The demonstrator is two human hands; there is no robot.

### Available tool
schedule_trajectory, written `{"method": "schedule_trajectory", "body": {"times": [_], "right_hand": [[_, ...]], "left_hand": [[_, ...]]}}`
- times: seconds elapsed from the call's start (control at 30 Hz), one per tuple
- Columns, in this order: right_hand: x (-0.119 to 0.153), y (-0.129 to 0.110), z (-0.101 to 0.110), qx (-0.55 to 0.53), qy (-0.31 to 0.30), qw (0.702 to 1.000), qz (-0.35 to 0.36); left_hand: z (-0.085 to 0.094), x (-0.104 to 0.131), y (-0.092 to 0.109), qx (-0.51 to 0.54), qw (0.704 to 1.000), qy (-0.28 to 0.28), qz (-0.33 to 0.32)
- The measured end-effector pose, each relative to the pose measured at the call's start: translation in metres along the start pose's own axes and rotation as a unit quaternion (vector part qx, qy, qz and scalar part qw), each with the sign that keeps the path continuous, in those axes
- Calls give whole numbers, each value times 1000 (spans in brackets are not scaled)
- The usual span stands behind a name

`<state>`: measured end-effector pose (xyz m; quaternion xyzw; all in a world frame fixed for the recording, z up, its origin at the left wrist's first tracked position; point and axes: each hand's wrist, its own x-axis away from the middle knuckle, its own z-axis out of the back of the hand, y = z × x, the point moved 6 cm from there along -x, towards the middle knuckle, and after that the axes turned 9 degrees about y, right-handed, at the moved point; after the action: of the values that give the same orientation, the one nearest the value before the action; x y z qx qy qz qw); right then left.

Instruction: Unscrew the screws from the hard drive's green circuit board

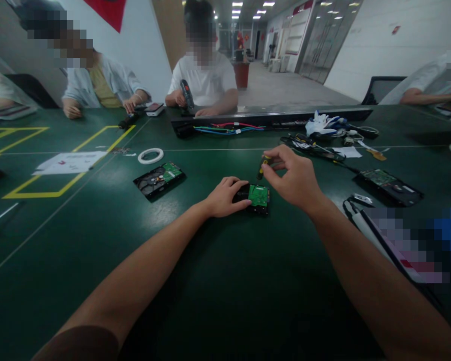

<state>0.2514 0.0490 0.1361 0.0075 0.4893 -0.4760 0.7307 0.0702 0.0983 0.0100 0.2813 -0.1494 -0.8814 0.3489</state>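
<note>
A hard drive with a green circuit board facing up lies flat on the table in front of me. My left hand grips its left end, thumb along the near edge and fingers over the far side, hiding that end. Just above the drive's far edge, my right hand pinches a short black-and-yellow tool, which looks like a screwdriver handle. Its tip cannot be made out. Another hard drive rests to the left, board side up, and a third hard drive lies to the right.
A white tape roll and a paper sheet lie at the left. Across the table runs a long black channel with coloured wires. Gloves and cables are heaped at the back right. Opposite, a person holds a power drill.
</note>
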Motion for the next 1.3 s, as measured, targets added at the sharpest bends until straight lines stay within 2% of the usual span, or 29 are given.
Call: {"method": "schedule_trajectory", "body": {"times": [0.97, 1.3], "right_hand": [[2, 3, -3, -14, -2, 1000, -25], [3, 15, -7, -20, 3, 999, -41]], "left_hand": [[0, 0, 0, -9, 1000, -2, -2], [-2, 0, -2, -6, 1000, -8, 2]]}}
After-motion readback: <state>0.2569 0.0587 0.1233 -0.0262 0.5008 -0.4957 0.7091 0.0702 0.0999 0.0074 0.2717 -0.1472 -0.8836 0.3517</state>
